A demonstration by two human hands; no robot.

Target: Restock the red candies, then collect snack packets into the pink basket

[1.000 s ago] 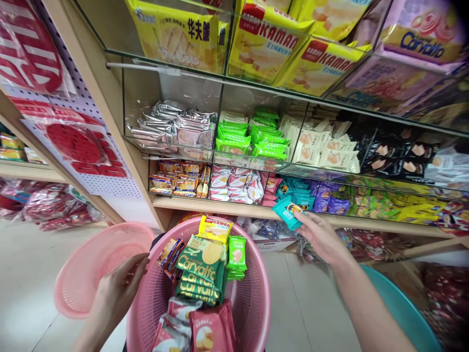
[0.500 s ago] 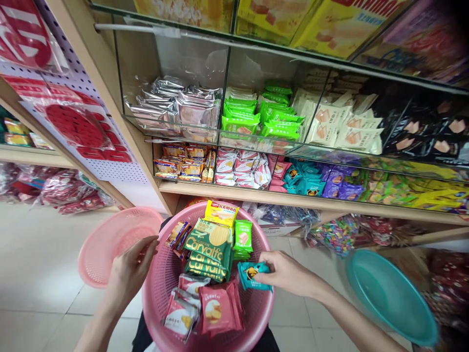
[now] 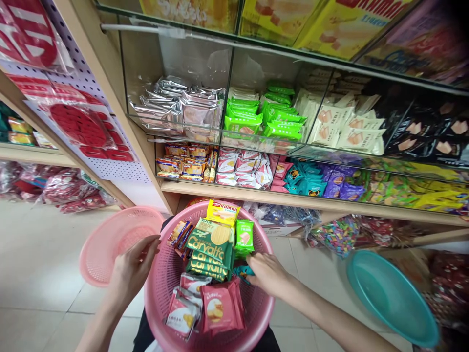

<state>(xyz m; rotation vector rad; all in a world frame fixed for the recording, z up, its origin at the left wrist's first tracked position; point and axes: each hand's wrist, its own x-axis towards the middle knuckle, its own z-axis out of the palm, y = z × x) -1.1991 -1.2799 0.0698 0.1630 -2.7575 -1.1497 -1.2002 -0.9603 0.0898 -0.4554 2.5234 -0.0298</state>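
A pink plastic basket [image 3: 154, 313] rests on my lap. Inside lie green Carvalfa packets [image 3: 209, 247], a yellow Kaman packet [image 3: 223, 213], a bright green packet [image 3: 244, 234], small orange-and-blue packets [image 3: 179, 237], white-and-pink packets [image 3: 182, 313] and pink-red packets [image 3: 222, 308]. My right hand [image 3: 266, 274] reaches over the basket's right side, its fingers closed on a teal snack packet [image 3: 242, 272] that it partly covers. By the left rim hovers my left hand [image 3: 135, 261], fingers slightly curled and apart from the thumb, with nothing in it.
Glass-fronted shelves of snack packets [image 3: 244, 168] stand ahead, their wooden edge [image 3: 234, 194] just past the basket. A second pink basket [image 3: 98, 254] is on the floor at left, a teal basin [image 3: 392, 298] at right. Bagged goods [image 3: 337, 232] lie under the shelf.
My right hand has moved left and down into the basket with the teal packet, turning so that it hides most of it. The left hand stays by the left rim.
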